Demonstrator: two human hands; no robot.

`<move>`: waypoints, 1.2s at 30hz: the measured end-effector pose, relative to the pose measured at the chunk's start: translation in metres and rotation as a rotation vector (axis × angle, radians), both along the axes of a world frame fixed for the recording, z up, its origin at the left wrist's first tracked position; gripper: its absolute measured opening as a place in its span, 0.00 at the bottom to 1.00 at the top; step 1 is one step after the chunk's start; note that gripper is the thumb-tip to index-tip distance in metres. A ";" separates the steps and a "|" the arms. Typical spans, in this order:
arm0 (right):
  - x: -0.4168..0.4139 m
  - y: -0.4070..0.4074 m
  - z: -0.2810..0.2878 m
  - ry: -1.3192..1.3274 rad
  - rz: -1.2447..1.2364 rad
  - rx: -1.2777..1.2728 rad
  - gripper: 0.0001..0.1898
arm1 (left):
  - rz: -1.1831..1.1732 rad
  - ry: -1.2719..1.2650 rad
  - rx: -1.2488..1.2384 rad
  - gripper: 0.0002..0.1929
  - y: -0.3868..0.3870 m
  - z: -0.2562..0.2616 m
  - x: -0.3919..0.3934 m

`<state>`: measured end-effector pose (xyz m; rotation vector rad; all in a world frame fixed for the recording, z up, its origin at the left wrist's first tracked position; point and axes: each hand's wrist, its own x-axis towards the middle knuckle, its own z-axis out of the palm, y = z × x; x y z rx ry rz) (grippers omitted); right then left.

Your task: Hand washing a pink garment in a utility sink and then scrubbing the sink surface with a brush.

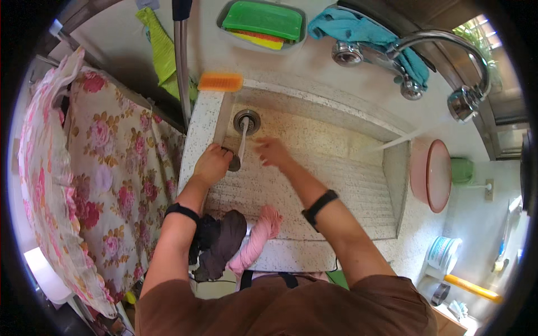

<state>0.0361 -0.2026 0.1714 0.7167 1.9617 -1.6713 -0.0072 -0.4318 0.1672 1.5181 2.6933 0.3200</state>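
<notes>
In a speckled stone wash sink [294, 185], my left hand [213, 165] grips a small dark, round-ended object [233, 162] by the left wall. Water streams between this object and the metal drain [246, 122]. To its right, my right hand [272, 151] is blurred over the basin, its fingers apart, and I see nothing in it. Below my left hand, a twisted dark cloth [225, 243] and a twisted pink cloth [258, 239] lie over the sink's near edge.
An orange brush [220, 82] rests on the sink's back left corner. Behind stand a container with a green soap case [262, 20] and a chrome faucet [462, 101]. A pink basin [438, 176] leans at the right. Floral fabric [122, 180] hangs at the left.
</notes>
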 end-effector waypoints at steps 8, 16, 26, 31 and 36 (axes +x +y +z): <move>-0.038 -0.075 -0.126 -0.183 0.291 0.567 0.21 | -0.016 -0.080 0.252 0.05 0.010 0.004 -0.006; 0.049 -0.008 -0.046 -0.133 0.086 0.177 0.24 | 0.052 -0.085 0.150 0.07 0.006 0.009 -0.002; 0.307 0.193 0.010 0.015 -0.256 0.774 0.22 | -0.006 0.069 0.078 0.08 0.022 0.009 0.008; 0.331 0.325 -0.032 -0.096 -0.239 1.191 0.29 | 0.004 0.052 -0.025 0.08 0.022 0.008 0.008; 0.314 0.388 -0.108 -0.289 -0.258 1.172 0.29 | -0.032 0.031 0.092 0.08 0.048 -0.001 -0.004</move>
